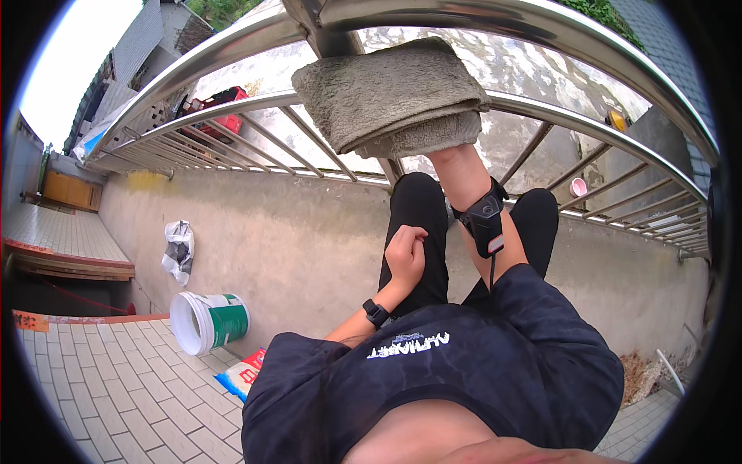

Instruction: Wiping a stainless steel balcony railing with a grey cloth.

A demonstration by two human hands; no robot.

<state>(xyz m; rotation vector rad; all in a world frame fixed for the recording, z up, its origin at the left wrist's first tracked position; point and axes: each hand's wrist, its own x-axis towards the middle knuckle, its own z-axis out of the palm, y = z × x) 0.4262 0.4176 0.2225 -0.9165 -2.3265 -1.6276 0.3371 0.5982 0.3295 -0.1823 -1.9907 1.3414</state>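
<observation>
A folded grey terry towel (394, 95) lies across the stainless-steel railing (522, 104), covering part of its rails and post. My right hand (450, 155) reaches up into the towel's lower fold and holds it; only the wrist end shows, and the fingers are hidden. A black device (484, 223) with a cable is strapped to my right forearm. Over my black-trousered left thigh rests my left hand (406, 253), its fingers curled in with nothing in them. A black watch (375, 313) is on that wrist.
A concrete floor or ledge (278, 232) runs below the railing. To the left are a white and green plastic bucket (229, 319) on its side, a crumpled plastic bag (178, 252), and a printed packet (243, 371) on tiles. Beyond the bars stands a pink container (578, 187).
</observation>
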